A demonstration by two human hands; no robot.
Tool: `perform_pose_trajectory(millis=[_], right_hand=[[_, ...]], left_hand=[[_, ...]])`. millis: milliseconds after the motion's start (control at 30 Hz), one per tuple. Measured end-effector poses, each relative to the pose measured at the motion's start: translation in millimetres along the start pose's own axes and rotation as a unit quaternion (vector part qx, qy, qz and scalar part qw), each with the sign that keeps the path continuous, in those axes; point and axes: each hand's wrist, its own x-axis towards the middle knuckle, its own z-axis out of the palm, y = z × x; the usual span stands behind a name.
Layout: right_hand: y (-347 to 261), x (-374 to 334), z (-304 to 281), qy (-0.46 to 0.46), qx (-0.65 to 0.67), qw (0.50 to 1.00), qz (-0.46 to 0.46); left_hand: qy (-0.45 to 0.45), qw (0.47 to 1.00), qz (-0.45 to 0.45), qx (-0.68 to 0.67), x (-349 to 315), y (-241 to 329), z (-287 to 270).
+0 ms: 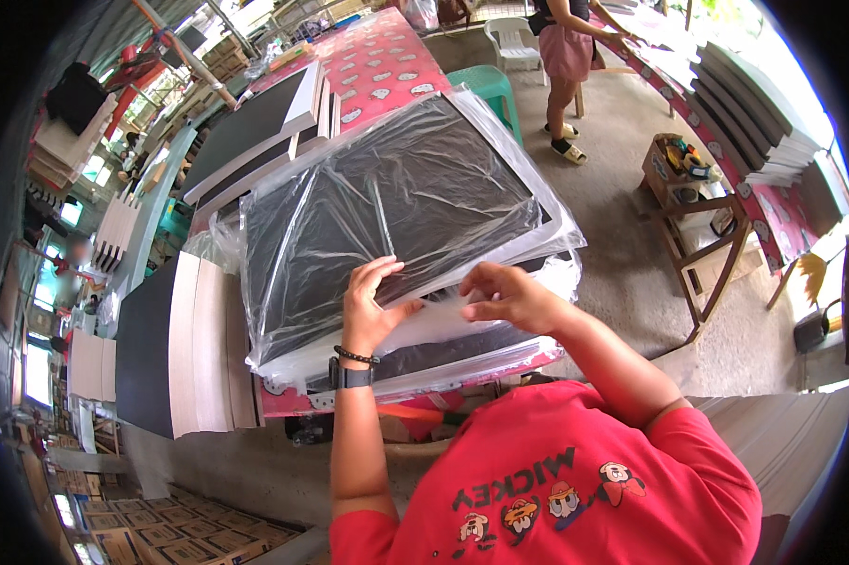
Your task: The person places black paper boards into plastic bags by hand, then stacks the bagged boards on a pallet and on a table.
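Note:
A black flat panel (pixel 443 155) with a pale border lies on the table inside a clear plastic sleeve (pixel 302 273), which is wrinkled and shiny. My left hand (pixel 370 306) rests at the sleeve's near edge, thumb and fingers spread apart. To its right, my right hand (pixel 511 298) has curled fingers at a bunched fold of the same clear plastic; its fingertips are partly hidden. Under this panel, more black panels (pixel 415 356) in plastic show along the near edge.
The table has a red patterned cover (pixel 377 61). Stacked boards (pixel 199 344) stand at its left side, with more boards (pixel 255 122) behind. A green stool (pixel 488 89) is beyond. At right stand a wooden stand (pixel 702 231) holding tape rolls and another person (pixel 568 66) by a table.

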Motion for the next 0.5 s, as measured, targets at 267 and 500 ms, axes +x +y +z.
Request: perform_pose_trajectory(millis=[267, 500], right_hand=[[22, -82, -111, 0.256, 0.088, 0.963, 0.016], [10, -40, -82, 0.373, -0.005, 0.926, -0.063]], left_hand=[[0.021, 0.999, 0.009, 0.03, -9, -1, -3], [-0.018, 0.998, 0.026, 0.056, -9, 2, 0]])
